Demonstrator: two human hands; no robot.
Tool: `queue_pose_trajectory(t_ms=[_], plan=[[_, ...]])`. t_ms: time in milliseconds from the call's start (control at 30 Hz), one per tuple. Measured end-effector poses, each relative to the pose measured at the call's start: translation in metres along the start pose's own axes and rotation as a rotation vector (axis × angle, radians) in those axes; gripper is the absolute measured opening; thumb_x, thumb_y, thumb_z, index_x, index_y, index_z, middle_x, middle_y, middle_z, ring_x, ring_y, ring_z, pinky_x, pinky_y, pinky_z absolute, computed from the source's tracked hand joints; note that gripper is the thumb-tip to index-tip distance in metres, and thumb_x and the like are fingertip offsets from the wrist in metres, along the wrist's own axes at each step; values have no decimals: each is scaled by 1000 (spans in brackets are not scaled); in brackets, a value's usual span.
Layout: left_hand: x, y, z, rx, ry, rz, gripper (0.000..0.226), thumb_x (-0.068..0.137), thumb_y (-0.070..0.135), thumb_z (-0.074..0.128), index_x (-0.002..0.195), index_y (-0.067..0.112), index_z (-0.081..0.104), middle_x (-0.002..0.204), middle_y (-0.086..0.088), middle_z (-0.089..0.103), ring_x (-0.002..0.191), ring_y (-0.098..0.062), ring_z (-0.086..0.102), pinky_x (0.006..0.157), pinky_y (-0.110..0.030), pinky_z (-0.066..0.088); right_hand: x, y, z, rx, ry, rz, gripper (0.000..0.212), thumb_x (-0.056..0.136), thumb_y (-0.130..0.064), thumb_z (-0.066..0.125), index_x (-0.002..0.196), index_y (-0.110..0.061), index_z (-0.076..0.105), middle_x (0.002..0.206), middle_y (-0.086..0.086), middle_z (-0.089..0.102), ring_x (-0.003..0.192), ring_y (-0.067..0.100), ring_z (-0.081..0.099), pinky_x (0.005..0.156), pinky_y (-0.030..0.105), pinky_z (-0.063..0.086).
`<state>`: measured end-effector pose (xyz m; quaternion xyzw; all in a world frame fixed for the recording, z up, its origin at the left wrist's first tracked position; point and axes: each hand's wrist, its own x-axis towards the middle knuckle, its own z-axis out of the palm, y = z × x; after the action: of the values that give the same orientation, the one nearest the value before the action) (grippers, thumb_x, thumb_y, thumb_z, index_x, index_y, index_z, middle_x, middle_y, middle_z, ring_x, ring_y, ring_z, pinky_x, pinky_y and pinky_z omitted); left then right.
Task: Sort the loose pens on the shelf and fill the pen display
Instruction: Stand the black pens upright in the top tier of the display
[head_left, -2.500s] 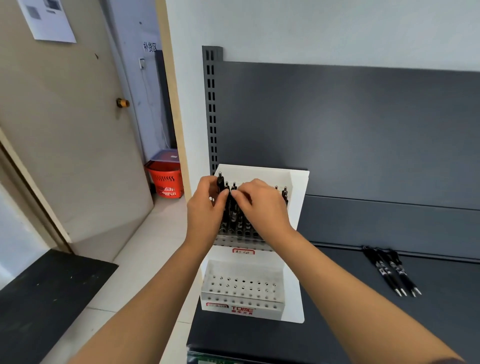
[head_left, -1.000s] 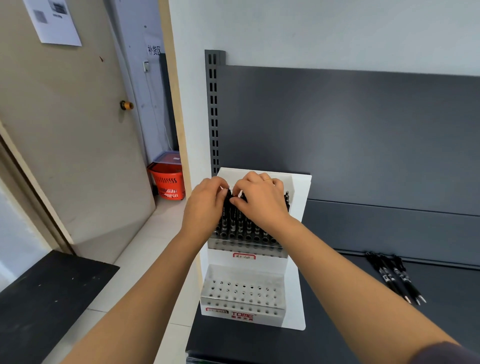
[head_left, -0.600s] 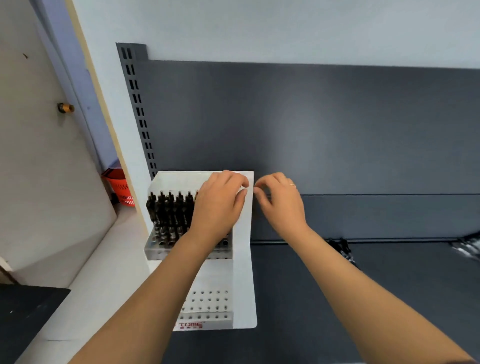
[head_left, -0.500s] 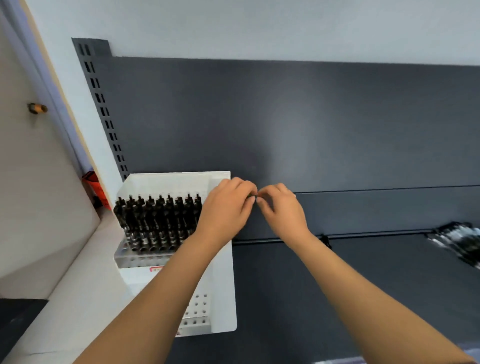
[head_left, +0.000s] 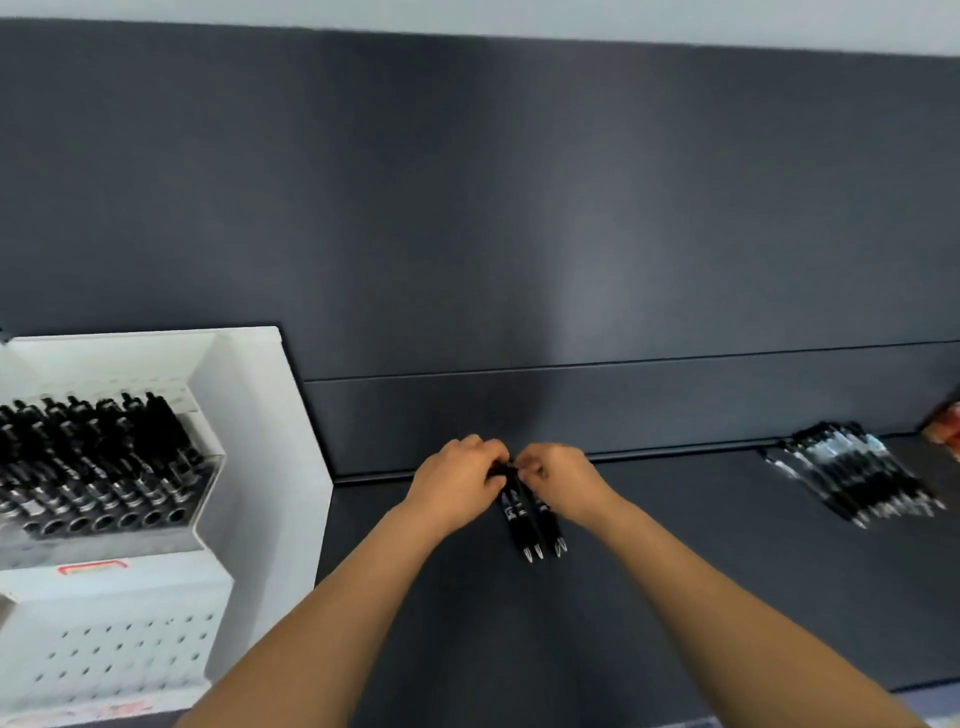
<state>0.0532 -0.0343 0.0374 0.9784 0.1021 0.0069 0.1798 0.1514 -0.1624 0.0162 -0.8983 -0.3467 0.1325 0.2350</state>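
Note:
Three black pens (head_left: 532, 522) lie side by side on the dark shelf (head_left: 649, 597), tips toward me. My left hand (head_left: 460, 486) and my right hand (head_left: 563, 483) meet over their far ends, fingers curled on the pens. The white pen display (head_left: 244, 415) stands at the left; its upper tier holds several upright black pens (head_left: 88, 457), and its lower perforated tier (head_left: 119, 654) holds none that I can see. A second pile of loose pens (head_left: 857, 475) lies at the right, out of reach of both hands.
The dark back panel (head_left: 519, 208) rises behind the shelf. A reddish object (head_left: 948, 434) shows at the right edge, blurred. The shelf's front edge runs along the lower right.
Both hands left the display's upper tier and moved right and down onto the three loose pens. My view swung right, so the display now sits at the left.

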Motion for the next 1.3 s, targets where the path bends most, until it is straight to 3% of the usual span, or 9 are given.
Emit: queue_pose_trajectory(t_ms=[133,267,567,767,867,967,1067,1167,1300], plan=[[11,7,48,14,-189,-90,39,94,31,49,133,27,45,129,-5,44,122,-25,43,97,-41,42,9,28,14,-27,-118,16,24,91,-16,51,109,-16,68,111,7,67,105,25,61,88,35,49],[15,8,79,36,-262,-177,43,95,32,48,137,27,39,130,-8,40,121,-29,41,96,-43,44,17,40,24,-69,-155,-11,26,92,-15,49,109,-17,68,115,6,65,107,24,59,85,32,48],[21,-2,94,36,-133,-395,33,96,34,46,122,14,47,123,-10,36,112,-30,44,88,-40,46,31,40,43,-186,-68,-39,27,91,-26,55,115,-13,57,119,9,57,108,29,57,80,35,47],[10,-21,88,27,-15,-468,32,94,11,42,126,11,39,120,-11,48,104,-31,55,79,-38,46,39,27,57,-316,-91,-3,39,92,-14,54,127,-11,38,119,13,56,107,31,56,72,38,48],[7,-29,86,-202,79,-521,39,91,5,42,129,13,36,112,-13,54,103,-34,56,79,-39,43,44,18,59,-197,-139,36,49,89,-12,53,134,-14,33,115,12,58,100,31,59,69,37,48],[6,-35,81,-533,167,-563,51,90,-2,44,138,12,33,88,-7,55,94,-33,59,84,-37,48,47,13,55,-6,-191,73,54,88,-19,54,138,-18,35,114,11,59,103,30,59,78,38,51],[4,-30,71,-835,211,-600,45,94,-3,39,136,13,37,85,-1,49,71,-17,55,65,-24,49,48,5,45,177,-182,27,32,85,-18,56,117,-17,51,94,6,62,93,26,60,77,33,50],[4,-24,52,-948,292,-563,36,96,3,43,130,13,44,83,1,50,67,-11,47,51,-11,40,46,-11,31,362,-143,-37,10,85,-12,59,93,-16,54,77,0,55,75,17,54,62,23,42],[-2,-21,25,-917,474,-412,23,98,19,45,118,12,54,94,-27,57,73,-42,47,73,-49,48,40,-41,16,566,-57,-75,25,92,-24,58,70,-20,47,60,-2,50,55,11,47,54,25,38]])
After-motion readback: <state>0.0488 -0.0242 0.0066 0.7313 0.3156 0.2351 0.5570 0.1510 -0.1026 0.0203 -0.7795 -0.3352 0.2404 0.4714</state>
